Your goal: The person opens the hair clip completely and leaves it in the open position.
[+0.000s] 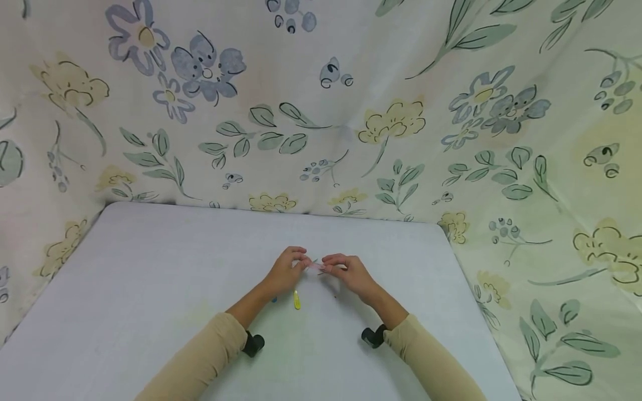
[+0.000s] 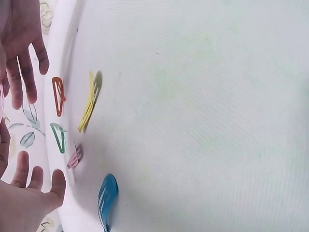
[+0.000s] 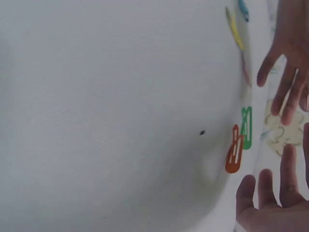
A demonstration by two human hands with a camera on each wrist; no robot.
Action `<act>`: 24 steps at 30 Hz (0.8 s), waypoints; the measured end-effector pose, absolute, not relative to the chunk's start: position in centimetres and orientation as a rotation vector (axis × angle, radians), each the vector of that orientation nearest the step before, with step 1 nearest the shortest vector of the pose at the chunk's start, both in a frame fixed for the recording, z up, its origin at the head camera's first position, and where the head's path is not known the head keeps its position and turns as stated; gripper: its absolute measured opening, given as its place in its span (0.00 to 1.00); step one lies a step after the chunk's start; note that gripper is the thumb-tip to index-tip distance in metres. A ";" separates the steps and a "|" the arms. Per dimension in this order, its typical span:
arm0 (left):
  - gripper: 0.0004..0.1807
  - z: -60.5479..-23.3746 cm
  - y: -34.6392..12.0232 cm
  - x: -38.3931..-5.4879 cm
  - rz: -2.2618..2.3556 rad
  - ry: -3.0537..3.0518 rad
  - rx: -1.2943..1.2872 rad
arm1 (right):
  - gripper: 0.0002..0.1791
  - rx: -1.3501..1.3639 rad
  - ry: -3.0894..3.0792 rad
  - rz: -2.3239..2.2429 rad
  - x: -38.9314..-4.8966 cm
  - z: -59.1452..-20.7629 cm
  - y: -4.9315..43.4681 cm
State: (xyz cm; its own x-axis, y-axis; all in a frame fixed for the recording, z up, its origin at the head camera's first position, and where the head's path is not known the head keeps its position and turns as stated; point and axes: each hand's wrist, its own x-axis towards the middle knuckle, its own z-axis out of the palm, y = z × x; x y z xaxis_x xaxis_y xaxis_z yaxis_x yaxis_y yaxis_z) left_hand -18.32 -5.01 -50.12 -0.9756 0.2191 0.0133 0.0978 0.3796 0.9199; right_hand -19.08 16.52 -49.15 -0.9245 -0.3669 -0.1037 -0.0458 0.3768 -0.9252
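In the head view the left hand (image 1: 287, 273) and the right hand (image 1: 352, 273) meet over the far middle of the table. Between their thumbs and fingertips they pinch a small pale pink hair clip (image 1: 316, 266), partly covered by the fingers. Below the hands lie an orange-red snap hair clip (image 2: 58, 96), a green one (image 2: 58, 137) and a second pink one (image 2: 75, 158). Nearer the person, a yellow snap clip (image 1: 297, 301) rests beside the left wrist. Close by it is a blue clip (image 2: 107, 199), mostly hidden under the left forearm in the head view.
The white table (image 1: 165, 267) has a rounded far edge, with a floral cloth (image 1: 311, 111) hanging behind it. A small dark speck (image 3: 202, 132) sits on the surface near the right hand. Black wrist cameras (image 1: 253, 344) are worn below both sleeves.
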 end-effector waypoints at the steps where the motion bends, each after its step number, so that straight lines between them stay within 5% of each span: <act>1: 0.10 -50.0 -5.0 -18.4 1.677 2.495 0.274 | 0.11 -0.347 2.331 -1.580 -19.1 -49.0 16.5; 24: 0.12 -48.8 -5.6 -18.3 1.792 2.205 0.062 | 0.15 -0.383 2.124 -1.698 -19.5 -48.3 17.0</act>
